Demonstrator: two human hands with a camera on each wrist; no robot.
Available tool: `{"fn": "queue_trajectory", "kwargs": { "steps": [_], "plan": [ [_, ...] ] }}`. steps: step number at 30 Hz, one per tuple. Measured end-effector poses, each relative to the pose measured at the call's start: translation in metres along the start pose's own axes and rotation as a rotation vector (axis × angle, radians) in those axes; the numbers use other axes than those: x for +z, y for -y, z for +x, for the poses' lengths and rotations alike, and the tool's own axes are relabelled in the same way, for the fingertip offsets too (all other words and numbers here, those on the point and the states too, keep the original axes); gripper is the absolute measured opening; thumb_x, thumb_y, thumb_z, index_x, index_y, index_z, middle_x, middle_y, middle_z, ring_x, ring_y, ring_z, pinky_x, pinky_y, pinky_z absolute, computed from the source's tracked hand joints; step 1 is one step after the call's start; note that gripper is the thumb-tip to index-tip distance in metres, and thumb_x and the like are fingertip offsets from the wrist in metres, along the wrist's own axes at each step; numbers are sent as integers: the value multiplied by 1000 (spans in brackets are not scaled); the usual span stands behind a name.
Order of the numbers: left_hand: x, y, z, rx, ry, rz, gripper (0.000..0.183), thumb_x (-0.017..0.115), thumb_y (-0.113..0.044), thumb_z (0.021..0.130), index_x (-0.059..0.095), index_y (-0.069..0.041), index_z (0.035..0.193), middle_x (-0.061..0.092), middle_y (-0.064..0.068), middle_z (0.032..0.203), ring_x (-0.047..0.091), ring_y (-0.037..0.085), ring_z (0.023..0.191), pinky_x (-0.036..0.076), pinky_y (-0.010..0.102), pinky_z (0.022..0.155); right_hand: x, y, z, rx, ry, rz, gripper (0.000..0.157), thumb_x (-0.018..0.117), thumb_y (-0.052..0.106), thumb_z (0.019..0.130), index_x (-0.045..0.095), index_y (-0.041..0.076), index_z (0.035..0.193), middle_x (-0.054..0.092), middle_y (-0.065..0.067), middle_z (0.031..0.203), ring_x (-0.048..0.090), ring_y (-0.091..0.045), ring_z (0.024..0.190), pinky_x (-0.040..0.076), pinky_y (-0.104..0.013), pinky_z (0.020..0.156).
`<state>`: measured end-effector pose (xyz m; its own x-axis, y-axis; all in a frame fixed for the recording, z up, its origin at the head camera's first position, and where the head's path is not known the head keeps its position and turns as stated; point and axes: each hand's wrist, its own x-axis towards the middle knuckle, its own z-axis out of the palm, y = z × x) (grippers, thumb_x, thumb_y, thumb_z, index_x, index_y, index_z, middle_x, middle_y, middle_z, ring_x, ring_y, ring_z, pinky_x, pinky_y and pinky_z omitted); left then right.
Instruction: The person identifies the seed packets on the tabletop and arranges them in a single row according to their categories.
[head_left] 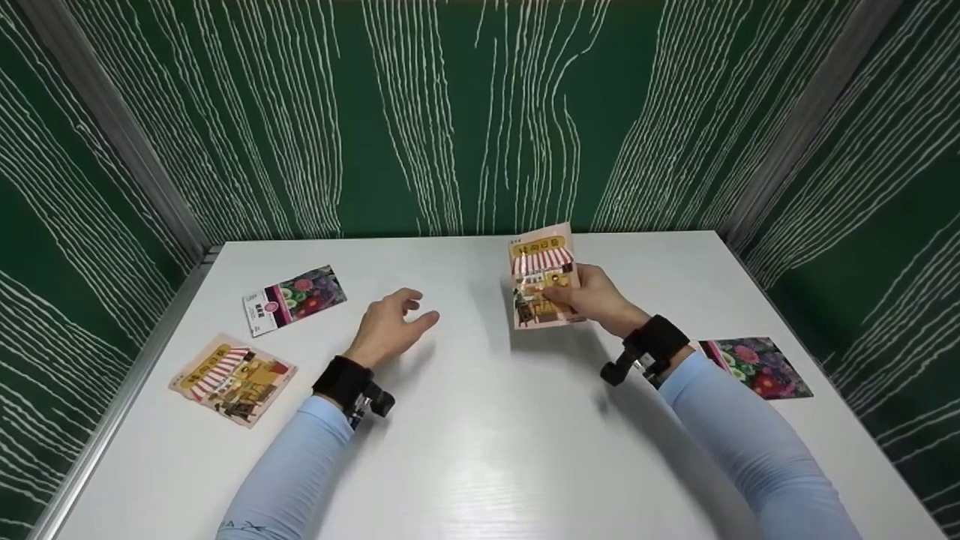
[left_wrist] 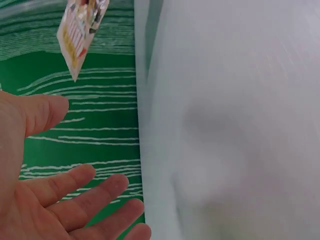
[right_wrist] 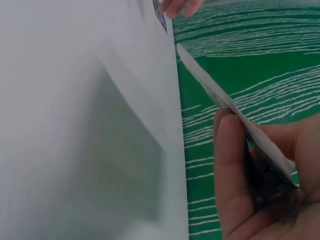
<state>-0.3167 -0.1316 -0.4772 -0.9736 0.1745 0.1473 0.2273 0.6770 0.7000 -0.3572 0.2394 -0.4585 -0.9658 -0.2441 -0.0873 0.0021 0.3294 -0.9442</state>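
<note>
A seed packet (head_left: 541, 277) with a striped awning picture is pinched in my right hand (head_left: 598, 298), raised above the table with its printed face towards the head camera. The right wrist view shows the packet (right_wrist: 235, 112) nearly edge-on, thumb on one side and fingers on the other. My left hand (head_left: 391, 326) hovers over the table left of centre, holding nothing; in the left wrist view its fingers (left_wrist: 100, 200) are spread and relaxed. Left of that hand lie a matching awning packet (head_left: 234, 380) and a flower-picture packet (head_left: 296, 298).
Another flower-picture packet (head_left: 761, 366) lies at the table's right side, partly covered by my right forearm. Green panels with white wavy lines (head_left: 495, 112) stand behind and beside the white table (head_left: 465, 435).
</note>
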Motion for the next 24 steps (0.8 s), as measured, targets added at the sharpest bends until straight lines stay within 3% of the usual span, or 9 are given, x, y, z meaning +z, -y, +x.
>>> {"fn": "queue_trajectory", "kwargs": {
  "steps": [6,12,24],
  "plan": [
    [6,-5,3,-38,32,-82,58,74,-41,102,64,-7,147,73,21,138,68,40,129,53,54,110,16,10,-3,-10,31,15,41,73,16,105,62,-3,140,78,-17,117,78,-17,92,63,-28,70],
    [13,-8,3,-94,75,-188,70,72,-42,103,50,-9,160,69,21,144,70,39,130,55,53,110,33,13,-7,-10,86,19,42,74,16,104,63,0,142,78,-19,123,79,-22,101,65,-32,78],
    [23,-14,5,-151,125,-474,70,68,-28,108,38,-3,166,65,28,145,73,44,121,64,46,94,77,14,-7,-34,162,-9,38,74,14,103,66,1,138,80,-15,112,77,-18,86,60,-28,59]
  ]
}}
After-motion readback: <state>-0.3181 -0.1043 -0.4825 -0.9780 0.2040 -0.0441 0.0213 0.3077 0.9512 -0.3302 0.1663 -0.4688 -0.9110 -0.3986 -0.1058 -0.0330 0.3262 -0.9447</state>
